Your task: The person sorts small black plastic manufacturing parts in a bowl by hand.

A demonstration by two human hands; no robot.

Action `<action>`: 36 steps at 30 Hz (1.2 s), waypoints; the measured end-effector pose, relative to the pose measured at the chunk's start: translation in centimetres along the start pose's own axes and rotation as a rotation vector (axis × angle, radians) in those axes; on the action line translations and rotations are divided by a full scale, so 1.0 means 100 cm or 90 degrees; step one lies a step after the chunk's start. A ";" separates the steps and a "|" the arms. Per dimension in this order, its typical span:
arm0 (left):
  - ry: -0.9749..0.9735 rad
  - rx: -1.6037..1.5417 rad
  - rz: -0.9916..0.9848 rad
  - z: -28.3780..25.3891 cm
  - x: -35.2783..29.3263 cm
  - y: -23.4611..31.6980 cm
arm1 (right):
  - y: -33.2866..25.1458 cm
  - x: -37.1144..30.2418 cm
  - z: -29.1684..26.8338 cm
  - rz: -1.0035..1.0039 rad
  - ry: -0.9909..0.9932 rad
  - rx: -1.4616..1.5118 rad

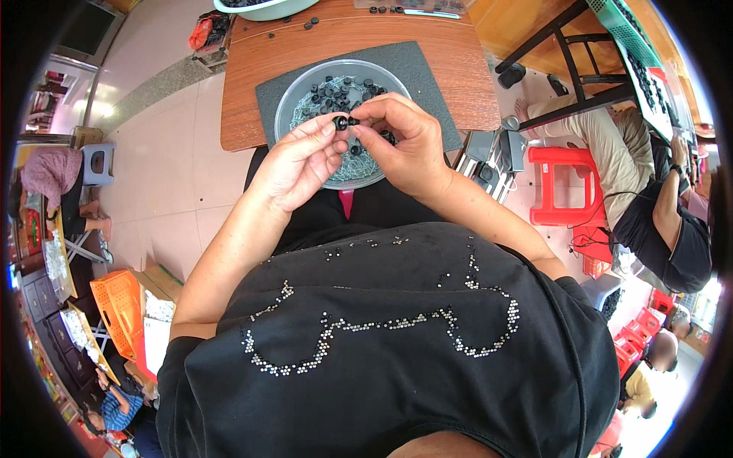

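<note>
Over a round translucent basin (391, 75), both of my hands meet at their fingertips. My left hand (299, 164) pinches a small round black plastic piece (340, 123) between thumb and finger. Against its side, my right hand (412, 145) grips a smaller black piece (353, 121); the fingers partly cover it, and I cannot tell whether the two pieces are joined. Inside the basin lie many thin silvery screws (353, 172) and loose round black caps (333, 91), partly hidden under my hands.
The basin stands on a dark grey mat (434, 91) on a brown wooden table (366, 30). A pale tub (267, 9) and stray black caps (308, 25) are at the far edge. Right of me are a red stool (561, 214) and a seated person (641, 168); an orange crate (114, 305) is left.
</note>
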State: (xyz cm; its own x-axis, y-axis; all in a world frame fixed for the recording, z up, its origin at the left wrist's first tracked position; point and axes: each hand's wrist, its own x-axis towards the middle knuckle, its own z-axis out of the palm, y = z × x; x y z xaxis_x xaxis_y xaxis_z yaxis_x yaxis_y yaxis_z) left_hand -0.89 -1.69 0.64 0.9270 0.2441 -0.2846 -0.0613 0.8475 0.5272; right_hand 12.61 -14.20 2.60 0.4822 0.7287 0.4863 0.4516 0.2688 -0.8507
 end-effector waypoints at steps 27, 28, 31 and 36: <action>0.069 0.170 0.107 0.020 -0.003 -0.002 | 0.005 -0.004 0.003 0.005 0.018 -0.017; 0.062 0.160 0.101 0.021 -0.003 -0.002 | 0.005 -0.004 0.003 0.004 0.016 -0.019; 0.046 0.134 0.107 0.018 -0.002 -0.001 | 0.002 -0.002 0.002 -0.026 0.016 -0.041; 0.072 0.199 0.143 0.021 -0.005 -0.005 | 0.002 -0.001 0.001 -0.087 0.019 -0.092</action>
State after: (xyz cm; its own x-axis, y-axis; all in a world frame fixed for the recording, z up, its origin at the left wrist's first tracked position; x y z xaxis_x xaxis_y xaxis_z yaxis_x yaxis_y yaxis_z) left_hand -0.60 -3.22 2.17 0.8554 0.4728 -0.2116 -0.1267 0.5870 0.7996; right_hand 12.54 -14.13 2.37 0.4307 0.6716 0.6028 0.6164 0.2690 -0.7401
